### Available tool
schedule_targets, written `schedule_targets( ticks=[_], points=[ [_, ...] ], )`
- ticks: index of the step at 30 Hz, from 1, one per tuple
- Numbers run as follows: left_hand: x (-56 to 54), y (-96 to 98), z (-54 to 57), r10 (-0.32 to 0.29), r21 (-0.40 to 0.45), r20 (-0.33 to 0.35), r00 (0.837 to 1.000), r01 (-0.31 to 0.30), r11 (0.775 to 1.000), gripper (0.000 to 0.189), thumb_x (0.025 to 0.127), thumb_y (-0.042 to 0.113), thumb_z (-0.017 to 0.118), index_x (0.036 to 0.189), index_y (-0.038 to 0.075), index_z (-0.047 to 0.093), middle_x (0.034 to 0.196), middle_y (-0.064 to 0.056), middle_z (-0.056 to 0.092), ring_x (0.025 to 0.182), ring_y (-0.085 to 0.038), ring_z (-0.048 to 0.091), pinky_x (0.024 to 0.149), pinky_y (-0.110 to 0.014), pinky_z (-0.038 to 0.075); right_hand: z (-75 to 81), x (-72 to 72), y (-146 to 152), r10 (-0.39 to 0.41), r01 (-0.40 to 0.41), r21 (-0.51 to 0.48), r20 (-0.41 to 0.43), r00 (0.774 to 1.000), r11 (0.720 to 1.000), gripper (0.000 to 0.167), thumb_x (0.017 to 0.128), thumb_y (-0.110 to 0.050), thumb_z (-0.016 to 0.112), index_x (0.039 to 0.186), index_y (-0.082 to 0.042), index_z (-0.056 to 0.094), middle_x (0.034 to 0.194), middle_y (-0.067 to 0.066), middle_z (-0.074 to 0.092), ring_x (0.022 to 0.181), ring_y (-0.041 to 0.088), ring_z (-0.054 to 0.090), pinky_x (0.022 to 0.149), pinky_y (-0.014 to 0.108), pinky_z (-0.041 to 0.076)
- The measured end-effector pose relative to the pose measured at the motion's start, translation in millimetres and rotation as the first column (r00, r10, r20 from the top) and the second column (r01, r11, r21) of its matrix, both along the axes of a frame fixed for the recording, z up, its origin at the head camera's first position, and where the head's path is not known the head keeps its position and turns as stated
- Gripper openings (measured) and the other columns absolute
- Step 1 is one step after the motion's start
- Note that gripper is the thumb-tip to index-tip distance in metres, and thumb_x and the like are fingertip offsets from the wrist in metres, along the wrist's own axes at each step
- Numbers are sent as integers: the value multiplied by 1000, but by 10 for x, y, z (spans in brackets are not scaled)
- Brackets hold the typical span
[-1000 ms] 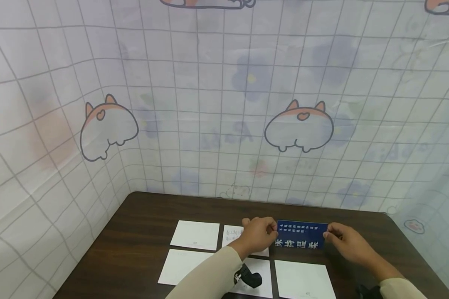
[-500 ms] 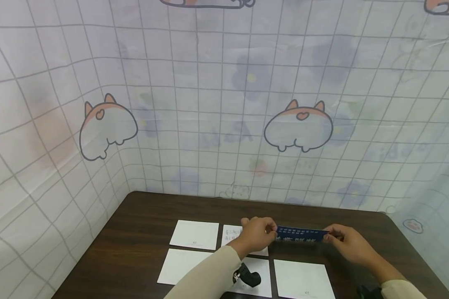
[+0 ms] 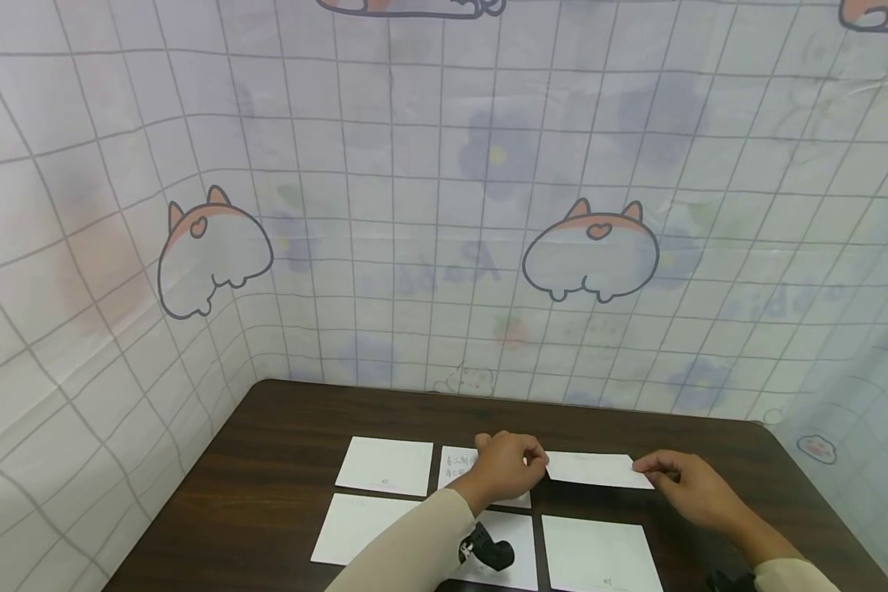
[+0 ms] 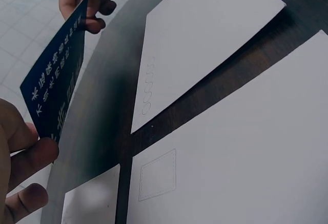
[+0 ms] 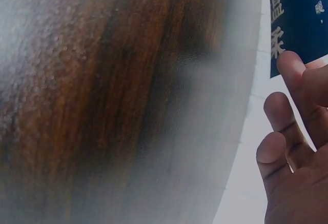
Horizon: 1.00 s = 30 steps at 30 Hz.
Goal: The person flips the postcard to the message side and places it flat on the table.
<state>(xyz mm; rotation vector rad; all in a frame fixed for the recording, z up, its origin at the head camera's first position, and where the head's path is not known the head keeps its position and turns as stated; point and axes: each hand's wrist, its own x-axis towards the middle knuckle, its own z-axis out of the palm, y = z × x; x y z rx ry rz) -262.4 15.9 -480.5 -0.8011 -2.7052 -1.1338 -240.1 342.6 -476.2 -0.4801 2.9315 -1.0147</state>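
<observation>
A postcard (image 3: pixel 599 470) is held up over the far right part of the dark wooden table, with its white side toward the head camera. Its dark blue side with white Chinese characters shows in the left wrist view, where the card (image 4: pixel 59 62) stands tilted. My left hand (image 3: pixel 505 464) pinches one short end between thumb and fingers. At the opposite end, my right hand (image 3: pixel 686 487) pinches a corner; in the right wrist view that hand's (image 5: pixel 302 126) other fingers are spread apart below the blue card (image 5: pixel 302 24).
White postcards lie in rows on the table (image 3: pixel 266 452): one far left (image 3: pixel 386 465), a handwritten one (image 3: pixel 455 464) partly under my left hand, and one near right (image 3: pixel 599 552). My left forearm and a black wrist device (image 3: pixel 492 549) cover others. A patterned curtain (image 3: pixel 444 329) hangs behind.
The postcard has turned over between my hands: its blue printed side faced the head camera, then tipped edge-on, and now the white side shows. Both hands have stayed nearly in place.
</observation>
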Motion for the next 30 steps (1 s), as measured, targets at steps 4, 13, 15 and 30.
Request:
schedule_targets(
  ticks=[4, 13, 15, 30],
  points=[
    [8, -1, 3, 3, 6, 5, 1000, -3, 1000, 17, 99, 23, 61, 91, 22, 76, 81, 24, 65, 74, 2, 48, 86, -45, 23, -7, 0, 0, -7, 7, -1, -3, 1000, 1000, 18, 103, -13, 61, 115, -18, 74, 118, 2, 71, 97, 15, 66, 75, 33, 53],
    [-10, -5, -25, -2, -14, 27, 1000, 2, 1000, 13, 98, 29, 66, 89, 27, 76, 78, 26, 63, 81, -1, 49, 88, -48, 23, 10, 9, -9, 12, -10, -34, 34, 999, 999, 18, 104, -18, 61, 116, -13, 73, 117, 4, 71, 95, 12, 65, 74, 33, 53],
    [-8, -8, -23, -9, -16, 32, 999, 10, 1000, 11, 97, 30, 68, 90, 27, 76, 78, 26, 64, 84, -3, 51, 89, -49, 23, 12, 18, -10, 25, -24, -43, 35, 999, 999, 19, 104, -21, 62, 117, -12, 73, 116, 4, 71, 93, 11, 65, 74, 32, 53],
    [21, -6, -31, -11, -77, 55, 998, 16, 997, 5, 92, 29, 75, 95, 27, 78, 78, 27, 63, 88, -1, 48, 91, -46, 23, -52, 14, -3, 100, -98, -62, 25, 995, 993, 23, 98, -23, 70, 116, -9, 71, 102, -1, 71, 85, 7, 63, 68, 29, 52]
  ],
)
